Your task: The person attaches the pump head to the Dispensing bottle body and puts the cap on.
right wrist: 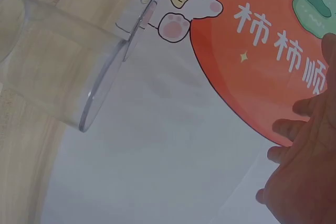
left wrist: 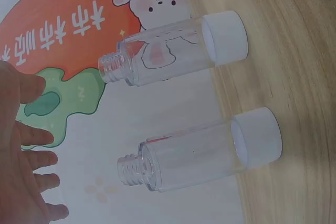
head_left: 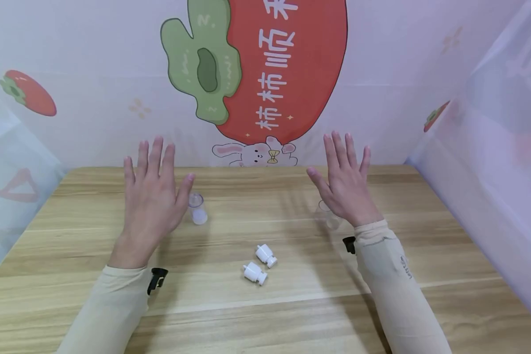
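Observation:
My left hand (head_left: pixel 152 204) is held above the table with its fingers straight and spread, holding nothing. Beside its thumb is a small clear bottle (head_left: pixel 198 212). The left wrist view shows two such bottles with threaded necks and white bases, one bottle (left wrist: pixel 168 51) next to the other bottle (left wrist: pixel 194 156). My right hand (head_left: pixel 347 189) is also raised with straight fingers and holds nothing. Partly behind it stand clear cylindrical covers (right wrist: pixel 63 61), seen as two overlapping in the right wrist view. Between the hands lie two white pump heads, one pump head (head_left: pixel 266 255) behind the other pump head (head_left: pixel 254 273).
The wood-grain table (head_left: pixel 230 314) ends at a white backdrop (head_left: pixel 106 118) printed with a large red persimmon and a rabbit. Pale sheets hang at both sides, such as the right sheet (head_left: pixel 491 162).

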Demonstrator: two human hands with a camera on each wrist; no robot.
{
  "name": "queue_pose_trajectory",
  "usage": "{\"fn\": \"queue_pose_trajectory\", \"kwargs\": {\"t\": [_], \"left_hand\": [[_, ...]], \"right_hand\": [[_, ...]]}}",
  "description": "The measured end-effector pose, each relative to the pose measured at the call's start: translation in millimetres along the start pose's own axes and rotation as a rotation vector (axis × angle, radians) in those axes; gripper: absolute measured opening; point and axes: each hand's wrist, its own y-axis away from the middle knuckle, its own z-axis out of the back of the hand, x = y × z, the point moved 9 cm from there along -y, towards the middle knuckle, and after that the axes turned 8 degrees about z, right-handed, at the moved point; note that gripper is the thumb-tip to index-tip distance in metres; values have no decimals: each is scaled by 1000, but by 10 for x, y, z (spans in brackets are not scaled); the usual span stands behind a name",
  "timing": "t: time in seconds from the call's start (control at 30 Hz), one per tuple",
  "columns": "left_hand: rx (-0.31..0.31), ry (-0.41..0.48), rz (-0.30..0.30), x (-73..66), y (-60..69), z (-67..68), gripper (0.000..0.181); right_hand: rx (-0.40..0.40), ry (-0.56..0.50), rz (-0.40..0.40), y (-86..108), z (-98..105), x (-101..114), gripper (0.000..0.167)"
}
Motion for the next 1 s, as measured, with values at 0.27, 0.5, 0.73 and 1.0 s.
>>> {"fn": "queue_pose_trajectory", "kwargs": {"t": [0.27, 0.5, 0.73, 1.0], "left_hand": [[-120, 108, -39, 6, 17, 95, 56], [-117, 162, -25, 46, 11, 138, 51], [-62, 187, 26, 116, -4, 115, 46], [11, 187, 98, 212, 1, 97, 42]], "right_hand": [[-34, -37, 18, -18, 41, 29, 76], [-101, -52, 75, -11, 89, 93, 63], [-104, -57, 82, -9, 109, 110, 55], [-61, -78, 47, -1, 94, 105, 47]]}}
